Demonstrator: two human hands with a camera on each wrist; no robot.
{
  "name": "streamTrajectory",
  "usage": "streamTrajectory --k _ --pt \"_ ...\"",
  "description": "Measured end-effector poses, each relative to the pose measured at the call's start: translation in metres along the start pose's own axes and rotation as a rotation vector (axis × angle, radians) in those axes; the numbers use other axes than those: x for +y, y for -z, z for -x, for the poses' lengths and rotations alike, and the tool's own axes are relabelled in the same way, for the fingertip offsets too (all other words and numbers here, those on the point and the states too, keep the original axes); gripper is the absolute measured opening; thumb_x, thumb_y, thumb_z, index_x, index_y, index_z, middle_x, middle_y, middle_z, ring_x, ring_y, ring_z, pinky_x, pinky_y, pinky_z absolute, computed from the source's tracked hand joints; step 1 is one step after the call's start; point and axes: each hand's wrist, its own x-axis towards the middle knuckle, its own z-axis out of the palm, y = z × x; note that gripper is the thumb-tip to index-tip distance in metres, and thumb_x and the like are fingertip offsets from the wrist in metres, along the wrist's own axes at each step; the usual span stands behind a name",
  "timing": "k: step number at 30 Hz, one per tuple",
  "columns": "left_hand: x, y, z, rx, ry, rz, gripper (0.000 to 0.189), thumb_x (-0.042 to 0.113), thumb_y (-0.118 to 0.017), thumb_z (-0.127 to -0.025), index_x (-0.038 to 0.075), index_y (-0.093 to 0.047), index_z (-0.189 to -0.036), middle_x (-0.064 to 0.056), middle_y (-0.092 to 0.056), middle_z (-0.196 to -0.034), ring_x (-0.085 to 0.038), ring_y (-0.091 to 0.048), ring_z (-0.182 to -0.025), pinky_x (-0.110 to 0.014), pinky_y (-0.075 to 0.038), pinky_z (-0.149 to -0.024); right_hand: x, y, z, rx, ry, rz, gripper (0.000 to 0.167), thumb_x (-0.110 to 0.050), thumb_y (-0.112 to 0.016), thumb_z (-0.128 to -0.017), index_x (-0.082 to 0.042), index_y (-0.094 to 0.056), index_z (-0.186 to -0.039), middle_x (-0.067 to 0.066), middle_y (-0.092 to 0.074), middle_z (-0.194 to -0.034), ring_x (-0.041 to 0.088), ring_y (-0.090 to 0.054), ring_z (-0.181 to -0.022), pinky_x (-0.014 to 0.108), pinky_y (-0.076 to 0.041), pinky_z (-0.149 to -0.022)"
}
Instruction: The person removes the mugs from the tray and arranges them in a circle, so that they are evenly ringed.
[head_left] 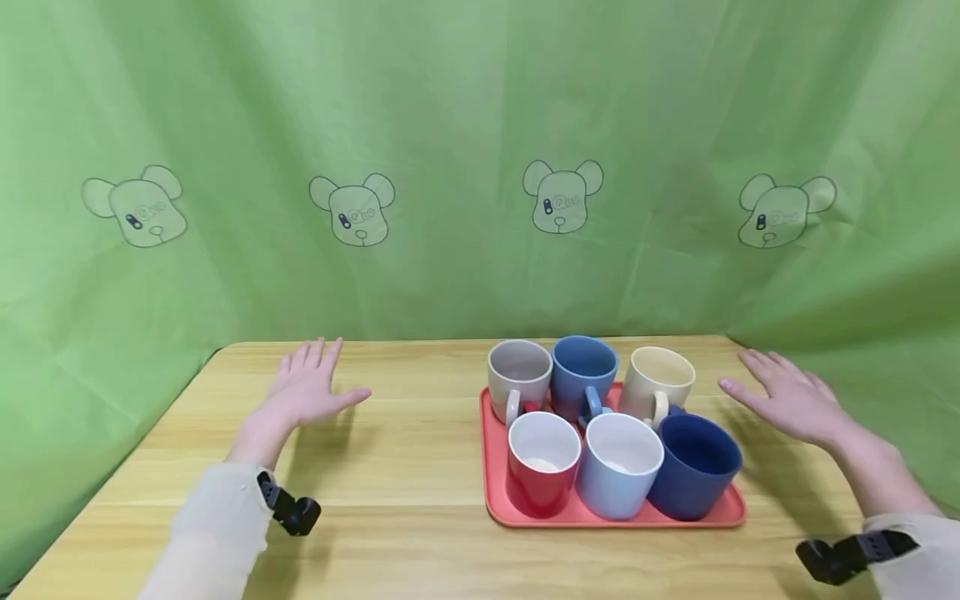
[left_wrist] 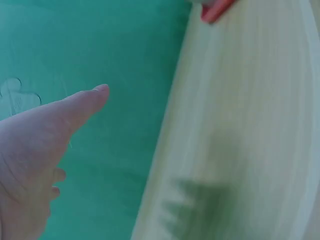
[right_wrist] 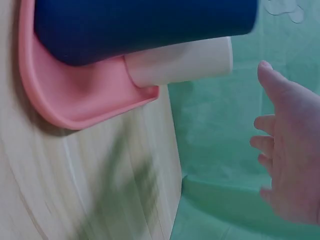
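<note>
My left hand [head_left: 306, 390] hovers over the left part of the table, fingers spread and nothing in it. To the right of the tray my right hand [head_left: 795, 400] is held up the same way, its thumb pointing toward the mugs. On the red tray [head_left: 497, 500] stand two rows of mugs. The back row has a grey mug [head_left: 517, 375], a blue mug [head_left: 581, 387] and a cream mug [head_left: 660, 383]. In front are a red mug [head_left: 542, 479], a light blue mug [head_left: 617, 479] and a navy mug [head_left: 693, 479]. Both hands are apart from the tray.
The light wooden table [head_left: 405, 467] carries the tray right of its middle. A green curtain [head_left: 450, 275] with bear-head drawings hangs along the back edge and both sides. A small black camera [head_left: 296, 512] is strapped to the left wrist, another camera [head_left: 832, 560] to the right.
</note>
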Motion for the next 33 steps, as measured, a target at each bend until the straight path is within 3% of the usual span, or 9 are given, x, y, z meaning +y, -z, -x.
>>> streamTrajectory --k 6,12,15,17,19,24,28,33 --pt "0.022 0.002 -0.002 0.006 -0.055 0.121 0.094 0.062 -0.051 -0.084 0.000 -0.016 -0.146 -0.027 -0.011 -0.149 -0.045 -0.002 -0.136 -0.059 0.007 -0.105 0.001 0.008 0.012 -0.032 -0.003 -0.306 0.067 -0.035 -0.033 -0.101 0.008 -0.003 -0.144 0.041 -0.007 -0.140 0.060 -0.003 -0.126 0.072 -0.008 -0.094" --pt "0.057 -0.007 0.001 0.024 -0.184 0.322 0.093 0.054 -0.060 -0.082 -0.002 -0.019 -0.145 -0.023 -0.019 -0.148 -0.040 -0.015 -0.136 -0.053 -0.008 -0.109 0.006 0.007 0.030 -0.099 -0.037 -0.523 0.067 -0.033 -0.032 -0.102 0.001 0.005 -0.145 0.036 -0.007 -0.144 0.060 -0.015 -0.122 0.072 -0.019 -0.088" --pt "0.079 -0.013 0.005 0.001 -0.229 0.456 0.093 0.050 -0.064 -0.081 -0.001 -0.019 -0.145 -0.020 -0.021 -0.149 -0.036 -0.019 -0.136 -0.048 -0.015 -0.109 0.014 0.000 0.039 -0.118 -0.029 -0.568 0.065 -0.030 -0.033 -0.102 -0.003 0.004 -0.147 0.030 -0.014 -0.147 0.022 -0.030 -0.132 0.044 -0.030 -0.102" --pt "0.094 -0.018 0.008 -0.014 -0.242 0.532 0.092 0.048 -0.067 -0.080 0.002 -0.021 -0.146 -0.017 -0.023 -0.149 -0.033 -0.023 -0.135 -0.046 -0.019 -0.109 0.020 -0.008 0.045 -0.130 0.002 -0.612 0.062 -0.025 -0.034 -0.102 -0.003 0.003 -0.147 0.021 -0.017 -0.150 -0.004 -0.033 -0.124 0.020 -0.034 -0.096" --pt "0.110 -0.023 0.012 -0.027 -0.249 0.596 0.091 0.047 -0.069 -0.079 0.005 -0.023 -0.146 -0.013 -0.027 -0.148 -0.030 -0.026 -0.135 -0.045 -0.022 -0.108 0.026 -0.017 0.052 -0.145 0.028 -0.643 0.061 -0.021 -0.035 -0.102 -0.005 0.001 -0.148 0.004 -0.023 -0.151 -0.022 -0.032 -0.109 0.005 -0.032 -0.081" --pt "0.143 -0.037 0.021 -0.064 -0.300 0.707 0.090 0.044 -0.072 -0.077 0.006 -0.027 -0.145 -0.011 -0.037 -0.143 -0.026 -0.037 -0.129 -0.046 -0.030 -0.104 0.033 -0.037 0.071 -0.220 0.090 -0.828 0.060 -0.009 -0.035 -0.100 0.004 0.002 -0.145 -0.028 -0.033 -0.135 -0.018 -0.033 -0.114 0.008 -0.032 -0.086" --pt "0.161 -0.047 0.025 -0.087 -0.330 0.763 0.090 0.042 -0.075 -0.074 0.007 -0.030 -0.144 -0.011 -0.043 -0.138 -0.027 -0.043 -0.124 -0.047 -0.035 -0.100 0.032 -0.051 0.080 -0.269 0.143 -0.978 0.059 -0.002 -0.033 -0.099 0.009 0.004 -0.143 -0.030 -0.037 -0.133 -0.015 -0.035 -0.117 0.009 -0.032 -0.088" --pt "0.176 -0.057 0.025 -0.090 -0.319 0.809 0.092 0.040 -0.078 -0.071 0.008 -0.032 -0.143 -0.009 -0.044 -0.137 -0.026 -0.042 -0.124 -0.048 -0.035 -0.100 0.028 -0.068 0.081 -0.298 0.217 -1.091 0.059 0.003 -0.033 -0.097 0.011 0.005 -0.141 -0.028 -0.038 -0.132 -0.012 -0.036 -0.118 0.011 -0.032 -0.090"
